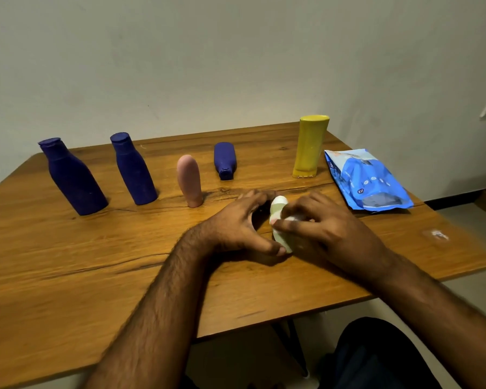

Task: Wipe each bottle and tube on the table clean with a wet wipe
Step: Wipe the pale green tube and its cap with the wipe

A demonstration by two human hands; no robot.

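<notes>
A pale green tube (277, 209) stands on the wooden table (68, 248) between my two hands. My left hand (242, 226) holds it with curled fingers and the thumb at its base. My right hand (323, 228) presses a white wet wipe (291, 219) against the tube's right side with curled fingers. Behind stand two dark blue bottles (73, 178) (134, 169), a pink tube (190, 181), a small blue bottle (225, 160) on its cap, and a tall yellow tube (310, 146).
A blue wet wipe pack (365, 181) lies at the right, near the table's edge. A small wet or white smear (438, 235) marks the table's right corner. A wall runs close behind the table. A dark-clothed knee (376, 357) shows below the front edge.
</notes>
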